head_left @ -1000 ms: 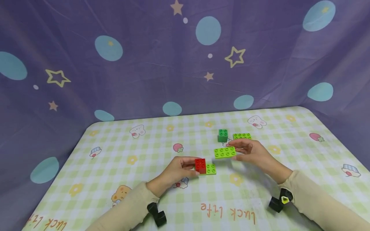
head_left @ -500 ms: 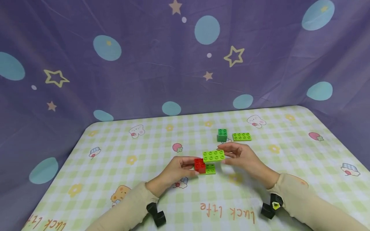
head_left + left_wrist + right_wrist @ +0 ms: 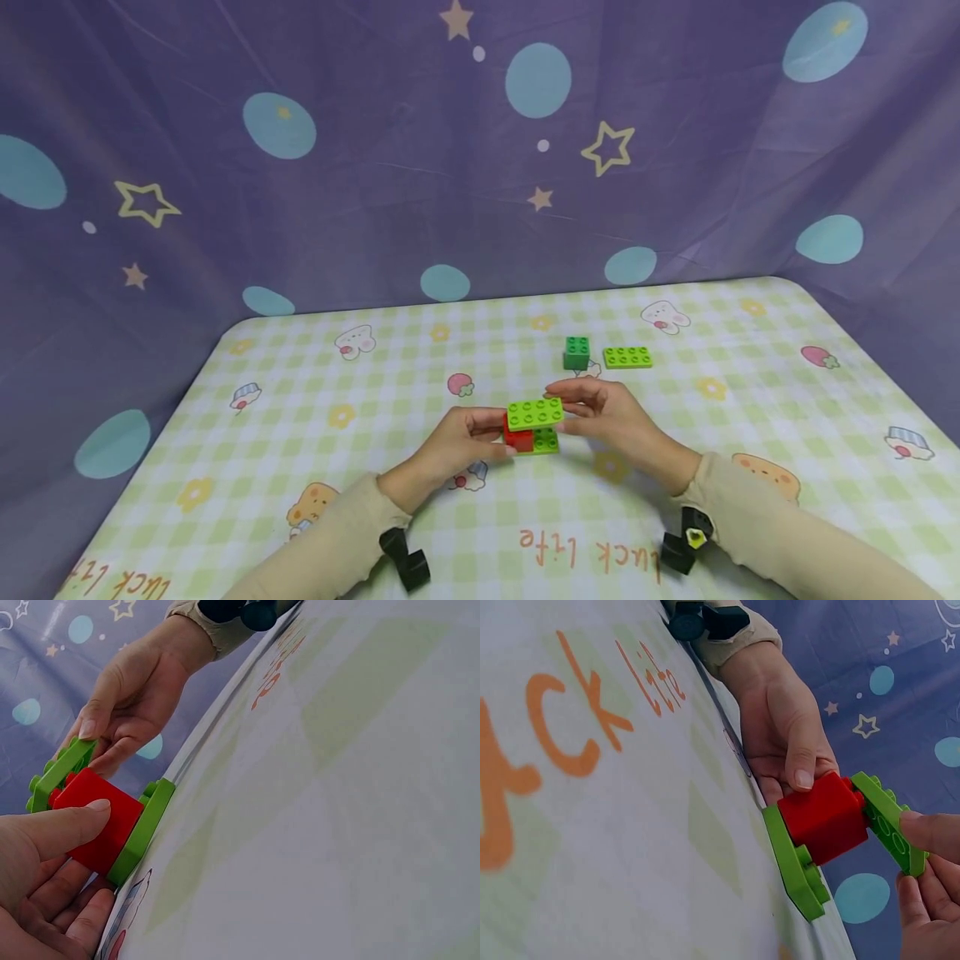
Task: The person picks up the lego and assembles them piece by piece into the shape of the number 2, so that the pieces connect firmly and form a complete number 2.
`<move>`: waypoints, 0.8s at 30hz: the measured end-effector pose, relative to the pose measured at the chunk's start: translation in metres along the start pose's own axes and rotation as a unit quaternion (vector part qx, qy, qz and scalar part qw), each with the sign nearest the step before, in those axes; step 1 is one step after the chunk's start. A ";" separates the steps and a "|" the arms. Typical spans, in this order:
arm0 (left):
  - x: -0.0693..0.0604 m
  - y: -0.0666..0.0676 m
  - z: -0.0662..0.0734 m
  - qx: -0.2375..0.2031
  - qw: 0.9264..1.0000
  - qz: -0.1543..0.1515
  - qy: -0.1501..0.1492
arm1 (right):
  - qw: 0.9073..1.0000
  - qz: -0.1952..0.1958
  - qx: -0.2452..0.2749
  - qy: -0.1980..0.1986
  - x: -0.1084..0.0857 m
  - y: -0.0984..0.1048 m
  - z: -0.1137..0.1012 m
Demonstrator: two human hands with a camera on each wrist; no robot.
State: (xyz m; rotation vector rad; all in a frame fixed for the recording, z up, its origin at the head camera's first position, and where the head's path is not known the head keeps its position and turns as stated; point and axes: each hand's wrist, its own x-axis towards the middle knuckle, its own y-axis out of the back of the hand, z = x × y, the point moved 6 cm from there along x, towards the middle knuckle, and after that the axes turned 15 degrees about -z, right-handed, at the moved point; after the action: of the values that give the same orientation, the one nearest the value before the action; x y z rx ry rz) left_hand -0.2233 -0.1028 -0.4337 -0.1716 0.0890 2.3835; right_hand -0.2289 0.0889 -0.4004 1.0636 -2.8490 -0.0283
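A purple curtain (image 3: 405, 192) printed with stars and pale blue ovals hangs behind the counter (image 3: 300, 392), which wears a green-checked cover. Over the counter's middle, the left hand (image 3: 450, 442) has its fingers pinching a red brick (image 3: 517, 441), thumb on the near side; the right hand (image 3: 611, 415) has its fingers pinching the right end of an upper lime plate (image 3: 535, 413). That plate tilts above the red brick's studs; whether it touches them I cannot tell. A lower lime plate (image 3: 548, 442) lies under the red brick, its right-half studs showing. Farther off, to the right, lies a far lime plate (image 3: 628, 357), with a dark green brick (image 3: 577, 353) just left of it.
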 end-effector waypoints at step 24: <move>0.001 0.000 -0.002 -0.028 1.000 -0.001 0.001 | 1.000 -0.008 -0.010 -0.016 0.002 -0.008 0.005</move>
State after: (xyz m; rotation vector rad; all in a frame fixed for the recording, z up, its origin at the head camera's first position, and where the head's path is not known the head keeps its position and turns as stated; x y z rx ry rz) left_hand -0.2240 -0.1024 -0.4362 -0.2007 0.0244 2.3853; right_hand -0.2259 0.0817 -0.4051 1.0911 -2.8619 -0.0764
